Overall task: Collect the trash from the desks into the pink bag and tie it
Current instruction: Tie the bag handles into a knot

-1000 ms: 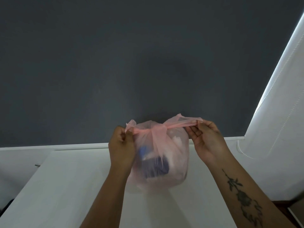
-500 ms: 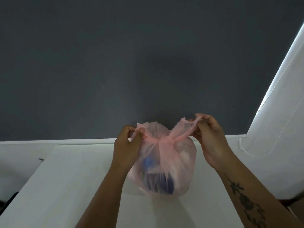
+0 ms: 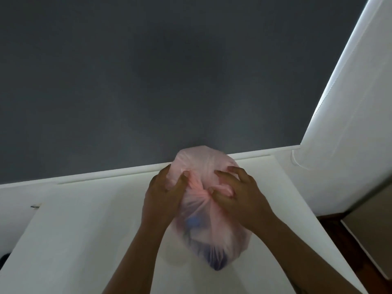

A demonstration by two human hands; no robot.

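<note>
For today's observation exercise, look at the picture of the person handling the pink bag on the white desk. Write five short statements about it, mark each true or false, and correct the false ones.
1. Both hands are on the pink bag. True: the left hand and the right hand both touch it.
2. The bag lies on a dark wooden floor. False: it rests on the white desk.
3. The bag's plastic is gathered into a knot near its top. True: the knot sits between the hands.
4. The bag is empty. False: dark and blue contents show through the plastic.
5. The wall behind the desk is bright yellow. False: the wall is dark grey.
</note>
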